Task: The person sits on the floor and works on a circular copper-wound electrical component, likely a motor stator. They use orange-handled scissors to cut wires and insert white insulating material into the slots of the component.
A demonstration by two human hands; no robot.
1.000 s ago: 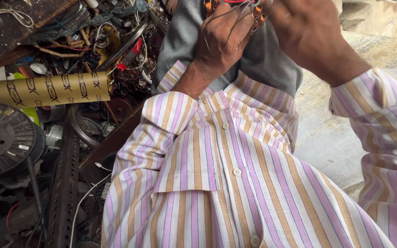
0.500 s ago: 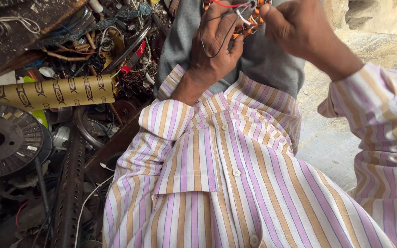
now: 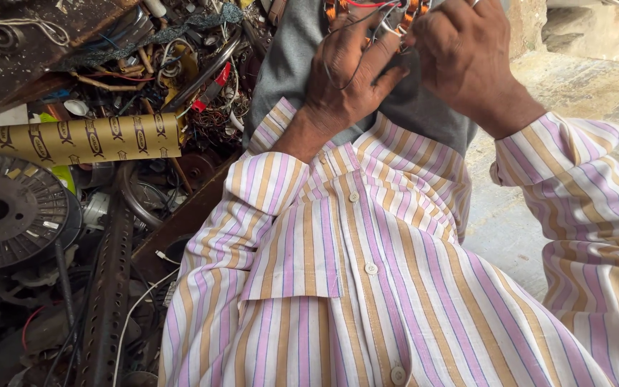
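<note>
Copper coil (image 3: 338,8), cut off at top, pinched by left hand (image 3: 345,79); right hand (image 3: 463,57) grips its wires (image 3: 388,21).

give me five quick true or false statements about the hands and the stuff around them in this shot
1. Both hands, left hand and right hand, are on a coil of orange windings and wires. True.
2. The cardboard tube stands upright. False: it lies on its side on the scrap pile.
3. The shirt is plain blue. False: it is white with purple and tan stripes.
4. A dark round spool lies at the left edge. True.
5. The right hand rests on the perforated metal bar. False: the bar lies far from it, lower left.
</note>
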